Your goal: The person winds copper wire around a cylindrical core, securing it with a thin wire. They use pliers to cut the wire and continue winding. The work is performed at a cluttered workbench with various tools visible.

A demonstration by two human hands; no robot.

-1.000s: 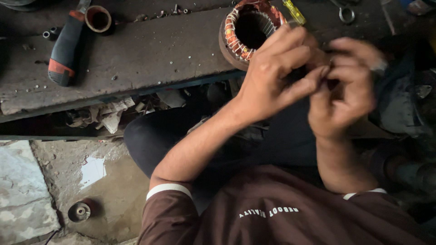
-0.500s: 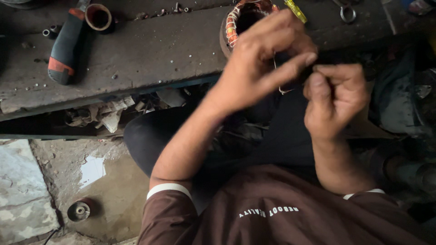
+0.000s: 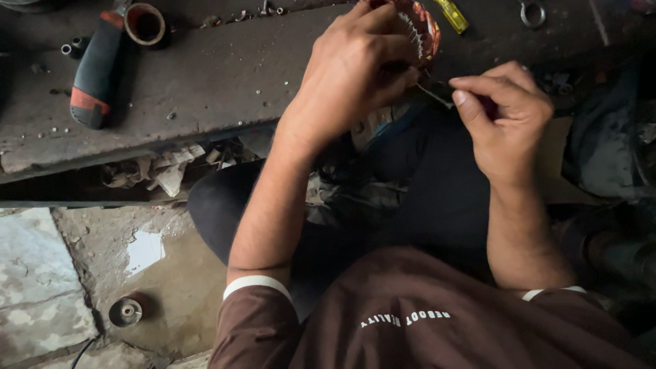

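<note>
We see the left hand (image 3: 355, 65) gripping the motor stator (image 3: 420, 31) at the workbench (image 3: 225, 75) edge; the right hand (image 3: 502, 113), just right of the stator, pinches a thin wire (image 3: 434, 96) leading to it; a yellow screwdriver (image 3: 452, 14) lies beyond the stator; a red-black tool (image 3: 92, 72) lies far left.

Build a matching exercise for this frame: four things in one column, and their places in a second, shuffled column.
Things:
1. motor stator
2. tape roll
3. yellow-handled screwdriver
4. small round metal part

Places:
A. on the wet floor, lower left
B. top edge of the bench, just right of the stator
C. under the left hand
D. far left of the bench, beside the black and red tool handle

Pairs: 1-C, 2-D, 3-B, 4-A
</note>
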